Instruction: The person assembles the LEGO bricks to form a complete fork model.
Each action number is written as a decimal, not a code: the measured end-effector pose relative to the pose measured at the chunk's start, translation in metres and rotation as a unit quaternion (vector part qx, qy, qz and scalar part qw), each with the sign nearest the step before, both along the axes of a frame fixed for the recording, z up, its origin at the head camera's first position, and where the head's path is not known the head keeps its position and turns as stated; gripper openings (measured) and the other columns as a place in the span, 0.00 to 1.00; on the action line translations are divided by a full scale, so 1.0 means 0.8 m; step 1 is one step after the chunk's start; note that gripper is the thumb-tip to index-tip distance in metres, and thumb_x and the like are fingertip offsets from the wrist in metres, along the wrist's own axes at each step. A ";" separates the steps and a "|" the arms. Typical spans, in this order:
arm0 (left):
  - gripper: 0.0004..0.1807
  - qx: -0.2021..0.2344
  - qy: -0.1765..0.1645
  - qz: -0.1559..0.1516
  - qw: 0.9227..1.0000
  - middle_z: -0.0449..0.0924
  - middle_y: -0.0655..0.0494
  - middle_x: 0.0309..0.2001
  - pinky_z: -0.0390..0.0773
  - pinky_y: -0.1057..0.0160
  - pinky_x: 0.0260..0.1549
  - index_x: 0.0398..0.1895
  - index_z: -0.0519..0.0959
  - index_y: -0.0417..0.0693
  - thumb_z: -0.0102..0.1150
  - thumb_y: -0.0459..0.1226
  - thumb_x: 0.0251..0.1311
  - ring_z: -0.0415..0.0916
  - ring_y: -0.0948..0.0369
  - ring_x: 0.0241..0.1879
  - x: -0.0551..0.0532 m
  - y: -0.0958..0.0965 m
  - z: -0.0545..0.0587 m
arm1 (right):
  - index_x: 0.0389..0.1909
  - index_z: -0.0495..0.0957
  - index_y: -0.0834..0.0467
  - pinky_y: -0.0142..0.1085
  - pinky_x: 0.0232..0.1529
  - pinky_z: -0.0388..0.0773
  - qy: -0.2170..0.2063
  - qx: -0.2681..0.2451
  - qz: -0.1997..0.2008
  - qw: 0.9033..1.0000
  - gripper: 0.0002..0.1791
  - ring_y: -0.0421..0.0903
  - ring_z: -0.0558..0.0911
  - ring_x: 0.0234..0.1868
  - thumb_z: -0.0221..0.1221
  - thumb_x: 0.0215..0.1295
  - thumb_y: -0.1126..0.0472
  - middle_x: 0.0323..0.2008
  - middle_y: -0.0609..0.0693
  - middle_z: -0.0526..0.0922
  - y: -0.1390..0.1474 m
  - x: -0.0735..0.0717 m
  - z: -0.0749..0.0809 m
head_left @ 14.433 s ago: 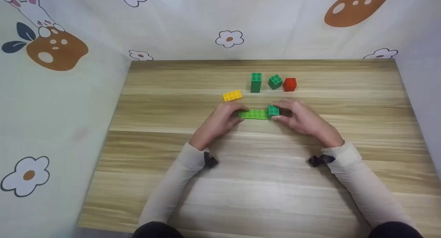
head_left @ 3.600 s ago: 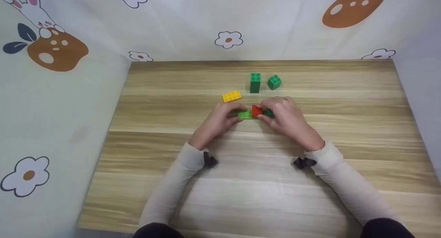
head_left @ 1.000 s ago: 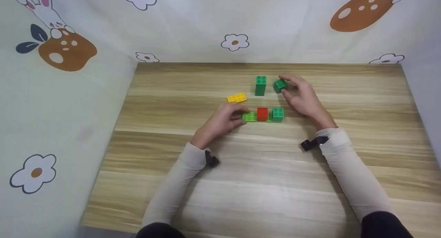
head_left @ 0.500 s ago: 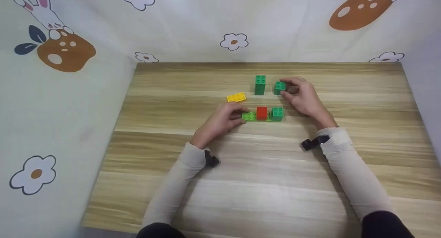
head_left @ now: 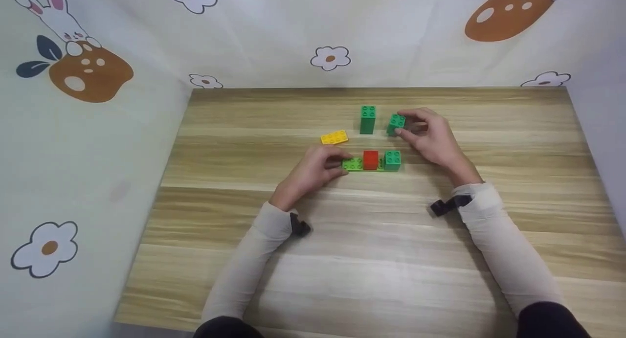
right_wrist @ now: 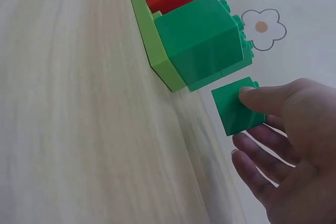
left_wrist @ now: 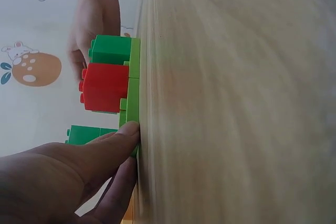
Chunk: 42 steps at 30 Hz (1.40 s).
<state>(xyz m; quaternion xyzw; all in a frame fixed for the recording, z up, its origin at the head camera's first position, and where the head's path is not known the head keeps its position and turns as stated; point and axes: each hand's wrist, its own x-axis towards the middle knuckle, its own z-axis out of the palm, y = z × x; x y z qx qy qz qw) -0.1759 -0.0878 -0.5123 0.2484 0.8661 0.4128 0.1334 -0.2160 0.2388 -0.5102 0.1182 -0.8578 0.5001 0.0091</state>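
My left hand (head_left: pixel 317 170) pinches the left end of a light green strip of studded plates (head_left: pixel 352 164) lying on the table. On that strip stand a red brick (head_left: pixel 370 160) near the middle and a green brick (head_left: pixel 392 160) at the right end, a narrow gap between them. Farther back, my right hand (head_left: pixel 433 136) pinches another green brick (right_wrist: pixel 239 106) between thumb and fingers, its studs facing up in the head view. The left wrist view shows my thumb (left_wrist: pixel 126 129) against the strip's edge.
A tall green brick stack (head_left: pixel 368 120) stands behind the strip, left of my right hand. The flat yellow plate (head_left: pixel 334 137) lies just beyond my left hand. A printed cloth wall (head_left: pixel 264 44) rises at the table's back edge.
The red brick went from the back row onto the strip, beside the green one. My right hand then moved back to the loose green brick and turned it. My left hand kept its place.
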 end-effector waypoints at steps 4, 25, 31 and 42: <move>0.19 0.003 -0.004 -0.001 1.000 0.89 0.52 0.59 0.84 0.63 0.65 0.59 0.88 0.47 0.75 0.33 0.66 0.85 0.59 0.62 -0.001 0.001 0.000 | 0.66 0.84 0.55 0.41 0.60 0.87 0.007 -0.003 -0.001 1.000 0.24 0.50 0.86 0.55 0.72 0.71 0.58 0.54 0.56 0.85 0.001 0.006 0.007; 0.17 0.015 -0.021 0.003 1.000 0.90 0.51 0.58 0.85 0.64 0.62 0.58 0.89 0.46 0.74 0.32 0.67 0.87 0.59 0.61 -0.003 0.000 -0.002 | 0.61 0.87 0.51 0.29 0.53 0.86 0.041 -0.048 0.053 0.997 0.19 0.43 0.88 0.48 0.73 0.71 0.55 0.50 0.50 0.87 -0.025 0.033 0.039; 0.18 0.001 -0.019 0.000 1.000 0.90 0.53 0.59 0.84 0.63 0.64 0.60 0.88 0.47 0.75 0.33 0.67 0.86 0.60 0.62 -0.004 0.000 -0.002 | 0.62 0.86 0.50 0.30 0.55 0.86 0.055 -0.050 0.067 0.995 0.20 0.44 0.88 0.49 0.73 0.71 0.55 0.52 0.48 0.87 -0.034 0.039 0.043; 0.19 0.010 -0.021 0.001 1.000 0.89 0.52 0.60 0.85 0.62 0.64 0.60 0.88 0.47 0.75 0.33 0.66 0.86 0.60 0.62 -0.003 -0.002 -0.002 | 0.64 0.85 0.45 0.40 0.61 0.86 0.048 -0.045 0.092 0.994 0.21 0.46 0.87 0.54 0.73 0.71 0.54 0.55 0.45 0.88 -0.053 0.048 0.043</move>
